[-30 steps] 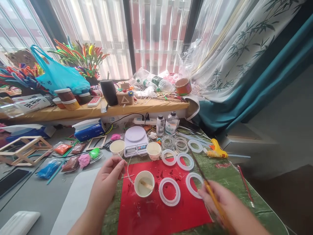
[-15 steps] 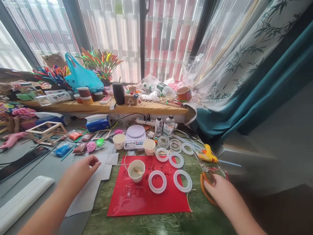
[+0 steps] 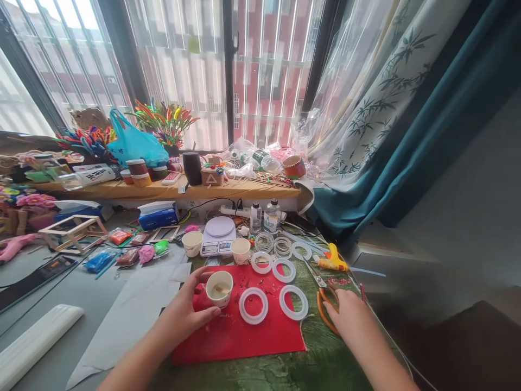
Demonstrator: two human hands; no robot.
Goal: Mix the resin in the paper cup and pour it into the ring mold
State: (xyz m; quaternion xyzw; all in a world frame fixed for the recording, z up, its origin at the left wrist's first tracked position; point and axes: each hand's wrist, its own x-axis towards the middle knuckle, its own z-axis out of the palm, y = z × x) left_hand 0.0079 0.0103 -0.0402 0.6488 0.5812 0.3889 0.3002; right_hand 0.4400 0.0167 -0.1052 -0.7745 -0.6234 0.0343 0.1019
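My left hand (image 3: 191, 304) is around the left side of a paper cup (image 3: 219, 289), thumb in front and fingers behind; whether they press on it is hard to tell. The cup stands on a red sheet (image 3: 240, 347) with some pale liquid and a stick inside. At the right, my right hand (image 3: 345, 309) rests at the orange handles of the scissors (image 3: 321, 282), which lie on the green table with blades pointing up and left. Two white ring molds (image 3: 253, 306) (image 3: 293, 302) lie right of the cup.
Behind the sheet stand a white scale (image 3: 218, 239), two paper cups (image 3: 192, 244) (image 3: 240, 251) and clear bottles (image 3: 272, 216). More rings lie nearby. A yellow glue gun (image 3: 334, 258) is beyond the scissors. White paper (image 3: 134, 304) and clay packets (image 3: 99, 261) are at left.
My left hand has moved right from above the white paper to the cup, its fingers now spread around it. My right hand remains at the scissors' handles. The view has shifted slightly.
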